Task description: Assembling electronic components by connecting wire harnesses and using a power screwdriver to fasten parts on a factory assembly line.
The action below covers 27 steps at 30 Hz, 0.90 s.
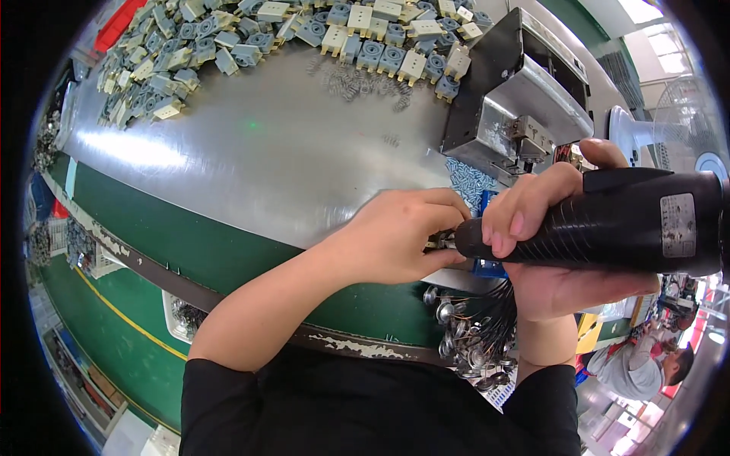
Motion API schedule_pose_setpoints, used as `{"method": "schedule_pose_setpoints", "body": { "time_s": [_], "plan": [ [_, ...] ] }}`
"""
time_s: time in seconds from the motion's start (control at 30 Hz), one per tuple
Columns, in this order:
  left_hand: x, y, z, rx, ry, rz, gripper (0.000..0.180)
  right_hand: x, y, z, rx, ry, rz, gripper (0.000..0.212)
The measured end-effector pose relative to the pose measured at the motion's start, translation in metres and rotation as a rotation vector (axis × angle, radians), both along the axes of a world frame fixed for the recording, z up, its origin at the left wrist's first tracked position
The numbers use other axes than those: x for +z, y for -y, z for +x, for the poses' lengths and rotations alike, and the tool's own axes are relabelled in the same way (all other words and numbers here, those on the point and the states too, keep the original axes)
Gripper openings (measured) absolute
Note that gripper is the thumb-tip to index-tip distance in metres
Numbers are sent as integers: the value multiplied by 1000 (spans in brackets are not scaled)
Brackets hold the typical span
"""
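Observation:
My right hand [536,216] is wrapped round a black electric screwdriver [608,220], which lies across the view with its narrow end toward my left hand. My left hand [403,232] has thumb and forefinger closed on a small metallic part [439,242], right by the screwdriver's narrow end. Fingers and tool hide most of that part, so its kind cannot be made out. Beneath both hands shows a blue fixture [487,268], mostly covered. A heap of small silvery-blue screws [469,181] lies just beyond my fingers.
A metal-and-black boxy machine [532,91] stands at the far right. Grey and cream switch-like units [251,38] are piled at the back, with loose springs [353,83] before them. Black wires with round metal ends [468,334] hang over the near edge. A co-worker [635,368] sits at right.

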<state>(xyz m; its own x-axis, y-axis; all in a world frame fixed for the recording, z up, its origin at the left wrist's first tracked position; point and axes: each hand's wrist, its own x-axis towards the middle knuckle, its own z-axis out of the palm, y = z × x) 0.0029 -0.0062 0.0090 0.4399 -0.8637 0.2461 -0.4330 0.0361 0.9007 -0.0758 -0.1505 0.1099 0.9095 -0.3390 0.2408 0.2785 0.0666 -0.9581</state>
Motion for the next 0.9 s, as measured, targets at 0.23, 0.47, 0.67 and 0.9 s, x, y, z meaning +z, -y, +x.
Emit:
{"method": "schedule_pose_setpoints", "body": {
  "time_s": [0.23, 0.47, 0.67, 0.9],
  "plan": [
    [-2, 1, 0, -1, 20, -38, 26, -13, 4, -2, 138, 178, -1, 117],
    [-3, -1, -1, -6, -8, 8, 25, -18, -1, -5, 146, 139, 38, 113],
    [-4, -1, 1, -8, 3, -28, 24, -16, -4, -3, 155, 120, 64, 110],
    [-2, 0, 0, -24, 2, -11, 24, -5, -6, -4, 142, 118, 73, 107]
  ]
}}
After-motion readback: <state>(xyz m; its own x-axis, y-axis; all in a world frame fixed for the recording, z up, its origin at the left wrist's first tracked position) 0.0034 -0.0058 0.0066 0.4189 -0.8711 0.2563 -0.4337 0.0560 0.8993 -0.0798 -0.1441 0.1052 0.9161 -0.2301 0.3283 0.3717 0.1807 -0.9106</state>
